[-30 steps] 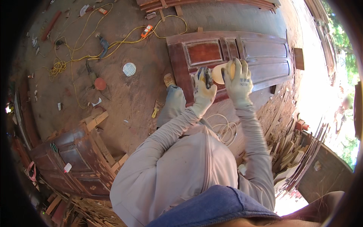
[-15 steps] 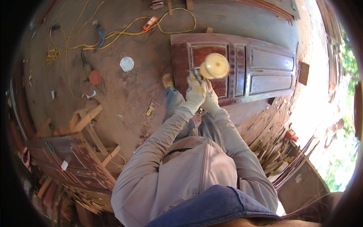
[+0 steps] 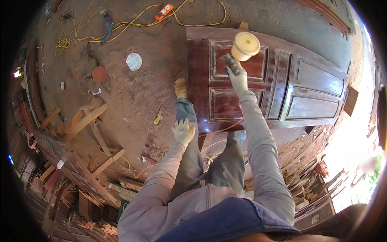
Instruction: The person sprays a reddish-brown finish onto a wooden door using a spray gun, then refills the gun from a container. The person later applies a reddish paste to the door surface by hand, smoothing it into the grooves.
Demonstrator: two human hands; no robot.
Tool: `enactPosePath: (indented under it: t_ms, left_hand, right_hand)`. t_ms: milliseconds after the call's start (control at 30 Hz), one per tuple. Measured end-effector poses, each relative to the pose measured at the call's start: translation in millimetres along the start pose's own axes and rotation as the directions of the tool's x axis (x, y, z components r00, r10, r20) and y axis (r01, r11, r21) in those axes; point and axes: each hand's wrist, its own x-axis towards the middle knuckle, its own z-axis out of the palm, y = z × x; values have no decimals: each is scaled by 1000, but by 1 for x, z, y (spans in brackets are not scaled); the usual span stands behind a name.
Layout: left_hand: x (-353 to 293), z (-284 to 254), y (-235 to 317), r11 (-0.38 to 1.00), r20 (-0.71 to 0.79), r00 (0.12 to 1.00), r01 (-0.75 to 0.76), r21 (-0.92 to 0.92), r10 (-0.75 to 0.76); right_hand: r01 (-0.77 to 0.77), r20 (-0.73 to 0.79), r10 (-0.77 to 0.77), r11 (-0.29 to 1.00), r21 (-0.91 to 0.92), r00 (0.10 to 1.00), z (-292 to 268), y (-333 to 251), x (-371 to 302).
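Note:
My right hand (image 3: 238, 80), in a pale glove, grips a metal spray gun (image 3: 229, 63) with a round cream cup (image 3: 245, 45) on it. It holds the gun above a reddish-brown panelled wooden door (image 3: 229, 105) that lies flat and raised off the ground. The gun's nozzle and trigger cannot be made out. My gloved left hand (image 3: 184, 132) is empty, its fingers spread, over my left leg. A thin hose (image 3: 226, 128) runs from the door's near edge down toward my legs.
An orange power strip (image 3: 164, 12) and a blue power drill (image 3: 108, 27) lie with yellow cords on the dirt floor. A disc-shaped red sander (image 3: 99, 74) and a white disc (image 3: 134, 61) are at left. Another door (image 3: 72, 169) leans lower left; scrap wood (image 3: 308, 189) piles at right.
My hands were together at the spray gun. My left hand has let go and moved down over my leg; my right hand has carried the gun and cup forward and right.

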Motion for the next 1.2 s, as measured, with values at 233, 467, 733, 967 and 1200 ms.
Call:
enactPosePath:
  t_ms: [233, 467, 733, 967, 1200]
  left_hand:
    - [3, 18, -5, 988, 171, 980, 124, -95, -106]
    - [-5, 23, 1, 998, 79, 996, 38, -51, -34]
    - [-1, 27, 8, 1000, 107, 994, -7, 27, 4]
    - [172, -43, 141, 742, -458, 849, -482, -466, 265]
    - [288, -113, 178, 595, -475, 623, -770, -231, 621]
  right_hand:
    - [-239, -10, 251, 934, 267, 968, 7, 72, 62]
    - [-177, -381, 77, 956, -235, 922, -149, 146, 90]
    - [-99, -453, 43, 990, -100, 891, -171, 148, 67]
    - [-67, -73, 72, 995, 67, 995, -83, 86, 27]
    - [-106, 87, 102, 993, 49, 991, -48, 34, 4]
